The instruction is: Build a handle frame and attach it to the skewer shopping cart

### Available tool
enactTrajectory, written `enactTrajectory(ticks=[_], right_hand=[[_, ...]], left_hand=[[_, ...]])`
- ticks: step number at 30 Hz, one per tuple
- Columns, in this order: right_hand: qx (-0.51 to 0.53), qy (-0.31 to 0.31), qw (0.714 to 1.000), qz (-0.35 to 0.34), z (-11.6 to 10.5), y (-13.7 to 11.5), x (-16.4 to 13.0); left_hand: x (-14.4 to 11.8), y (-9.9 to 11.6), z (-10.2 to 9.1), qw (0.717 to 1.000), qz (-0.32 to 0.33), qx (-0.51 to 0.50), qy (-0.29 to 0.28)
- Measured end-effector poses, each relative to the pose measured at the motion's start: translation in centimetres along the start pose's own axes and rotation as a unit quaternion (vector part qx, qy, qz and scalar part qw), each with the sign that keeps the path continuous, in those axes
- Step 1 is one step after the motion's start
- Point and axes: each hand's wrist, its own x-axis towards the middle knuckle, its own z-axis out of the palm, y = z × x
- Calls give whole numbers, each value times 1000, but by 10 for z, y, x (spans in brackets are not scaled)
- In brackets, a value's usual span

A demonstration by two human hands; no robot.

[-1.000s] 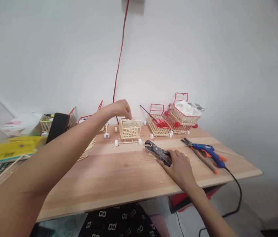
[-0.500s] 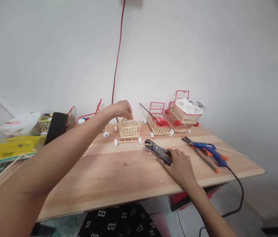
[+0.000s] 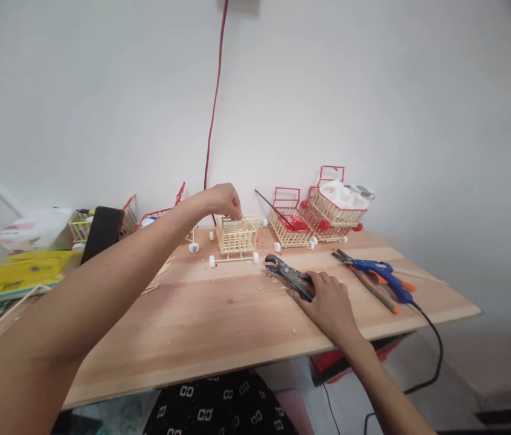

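Note:
A small unpainted shopping cart (image 3: pixel 237 238) made of thin wooden sticks stands on white wheels near the back of the table. My left hand (image 3: pixel 227 198) is at its top rear edge, fingertips pinched together; whatever is between them is hidden. Toward the front right, my right hand (image 3: pixel 331 302) is closed round the handles of black pliers (image 3: pixel 285 272), which lie on the wood with their jaws pointing left and away from me. Small wood scraps lie around the jaws.
Red-trimmed carts (image 3: pixel 292 228) stand at the back right, one stacked and filled with white material. A blue glue gun (image 3: pixel 380 275) and orange-handled pliers (image 3: pixel 376 293) lie at right. At left are a phone (image 3: pixel 102 234), a yellow packet (image 3: pixel 24 273) and loose sticks.
The view has shifted very slightly. Both hands stay in nearly the same places, the left at the cart and the right on the pliers.

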Motion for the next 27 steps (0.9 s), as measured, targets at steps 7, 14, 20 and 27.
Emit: enactTrajectory(ticks=[7, 14, 20, 27], right_hand=[[0, 7, 1000, 1, 1, 0, 0], [-8, 1, 1000, 8, -2, -2, 0], [-5, 3, 1000, 9, -1, -2, 0], [-3, 6, 1000, 10, -1, -1, 0]], left_hand=[[-2, 3, 0, 1000, -7, -2, -1], [-4, 6, 0, 1000, -17, 4, -4], [-4, 6, 1, 1000, -14, 0, 2], [-4, 6, 0, 1000, -17, -13, 4]])
